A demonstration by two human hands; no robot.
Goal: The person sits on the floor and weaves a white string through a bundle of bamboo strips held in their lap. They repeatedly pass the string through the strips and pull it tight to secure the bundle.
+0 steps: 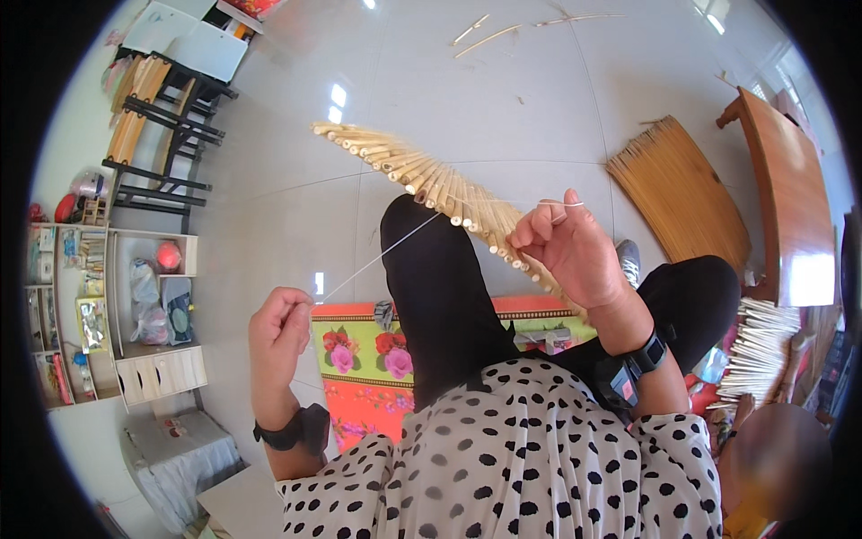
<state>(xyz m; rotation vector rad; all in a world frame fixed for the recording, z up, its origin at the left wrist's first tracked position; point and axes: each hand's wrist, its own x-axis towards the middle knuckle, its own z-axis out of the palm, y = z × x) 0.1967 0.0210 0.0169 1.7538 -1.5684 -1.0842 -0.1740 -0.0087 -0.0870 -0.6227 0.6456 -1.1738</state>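
The stalk mat (426, 175) — pale stalks side by side, cut ends toward the wearer — slants from 11 o'clock down to 4 o'clock, passing just above the tip of the black-clad knee (426, 278); whether it rests there I cannot tell.

At between 8 and 9 o'clock, the left hand (281, 325) has its fingers pinched together on a white string (377, 260), which runs taut up toward 2 o'clock to the mat's near edge. The right hand (573, 251), at 3 o'clock, overlaps the mat's lower part; string loops about one raised finger while the others curl in close to the stalks — I cannot tell if they grip them.

A flowered cloth (346, 400) lies at 7 o'clock. On the floor (512, 108), a brown mat (687, 193) lies between 2 and 3 o'clock and a few loose stalks (489, 39) between 12 and 1. More pale stalks (759, 350) are heaped between 3 and 4 o'clock. Shelves (112, 314) stand at 9 o'clock.
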